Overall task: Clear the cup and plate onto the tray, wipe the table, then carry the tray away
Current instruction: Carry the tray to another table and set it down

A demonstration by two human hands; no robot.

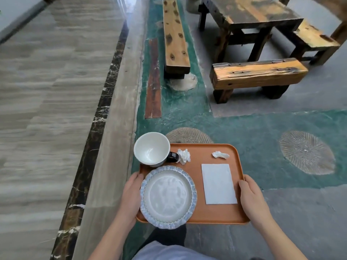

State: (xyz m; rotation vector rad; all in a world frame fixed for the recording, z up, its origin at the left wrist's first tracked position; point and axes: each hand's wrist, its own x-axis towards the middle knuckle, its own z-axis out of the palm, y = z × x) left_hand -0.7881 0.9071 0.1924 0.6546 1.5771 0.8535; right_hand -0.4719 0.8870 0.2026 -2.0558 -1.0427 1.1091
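An orange tray (216,214) is held level above the floor in front of me. My left hand (131,192) grips its left edge and my right hand (251,197) grips its right edge. On the tray's far left corner stands a white cup (152,149) with a dark handle, empty. In front of the cup lies a pale plate (168,196) with a blue ruffled rim, overhanging the near edge. A flat white napkin (218,183) lies on the right half. Two crumpled tissues (184,155) (220,155) rest along the far side.
A long wooden bench (175,36) stands ahead. A dark wooden table (249,14) with a short bench (257,74) stands ahead to the right. The floor is green and grey with round stone insets (307,152). A pale tiled walkway (47,109) runs along the left.
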